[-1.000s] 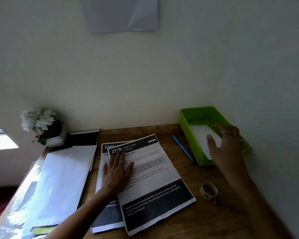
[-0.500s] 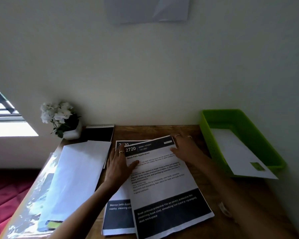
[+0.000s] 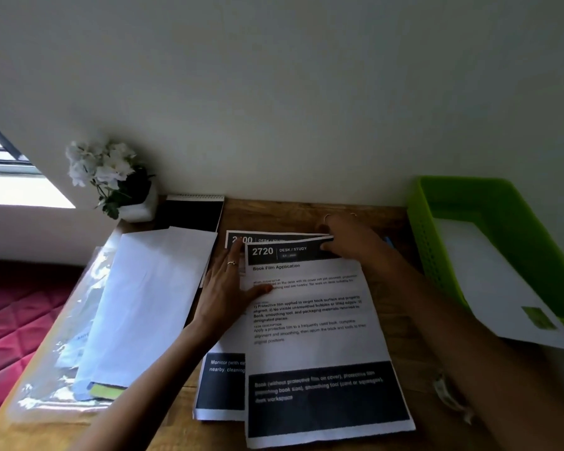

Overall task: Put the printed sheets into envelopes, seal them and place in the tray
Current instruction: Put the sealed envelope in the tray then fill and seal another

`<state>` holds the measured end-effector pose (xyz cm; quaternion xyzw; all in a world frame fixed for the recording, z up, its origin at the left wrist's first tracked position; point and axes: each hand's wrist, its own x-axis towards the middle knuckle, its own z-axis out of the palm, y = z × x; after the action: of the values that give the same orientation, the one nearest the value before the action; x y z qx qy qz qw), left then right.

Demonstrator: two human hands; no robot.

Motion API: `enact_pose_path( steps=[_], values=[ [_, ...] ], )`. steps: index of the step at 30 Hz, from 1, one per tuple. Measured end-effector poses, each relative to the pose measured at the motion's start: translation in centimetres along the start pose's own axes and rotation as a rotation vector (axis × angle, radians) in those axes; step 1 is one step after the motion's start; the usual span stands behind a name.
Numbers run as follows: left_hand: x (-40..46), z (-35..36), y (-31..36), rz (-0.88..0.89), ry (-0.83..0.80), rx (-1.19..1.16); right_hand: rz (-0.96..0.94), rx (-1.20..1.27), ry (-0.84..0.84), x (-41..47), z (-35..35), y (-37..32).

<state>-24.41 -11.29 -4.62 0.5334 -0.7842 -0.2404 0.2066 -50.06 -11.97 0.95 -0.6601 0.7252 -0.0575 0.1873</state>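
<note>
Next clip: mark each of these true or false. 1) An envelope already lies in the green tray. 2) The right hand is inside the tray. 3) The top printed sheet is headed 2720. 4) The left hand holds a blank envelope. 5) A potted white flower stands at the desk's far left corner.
1) True: a white envelope lies in the green tray, its near end sticking out over the rim.
2) False: the right hand is at the far right corner of the top sheet, pinching it.
3) True.
4) False: the left hand lies flat on the printed sheets; the blank envelopes lie untouched to its left.
5) True: the flower pot stands by the wall.
</note>
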Motion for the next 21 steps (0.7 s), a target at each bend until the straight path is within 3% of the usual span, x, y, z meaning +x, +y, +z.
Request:
enact_pose_path(
  steps=[8,14,17,21],
  values=[
    [2.1,-1.3,1.0,0.006,0.087,-0.122,-0.088,0.145,0.274,-4.9,-0.7,-0.3],
    [0.0,-2.1,4.3,0.096,0.167,-0.171,-0.194,0.089,0.324,-9.2,2.0,0.6],
    [-1.7,-1.4,5.4,0.106,0.072,-0.094,-0.157,0.008,0.322,-10.6,3.3,0.7],
    [-2.8,1.0,5.2,0.147,-0.060,0.108,-0.113,0.157,0.293,-11.5,4.9,0.2]
  ],
)
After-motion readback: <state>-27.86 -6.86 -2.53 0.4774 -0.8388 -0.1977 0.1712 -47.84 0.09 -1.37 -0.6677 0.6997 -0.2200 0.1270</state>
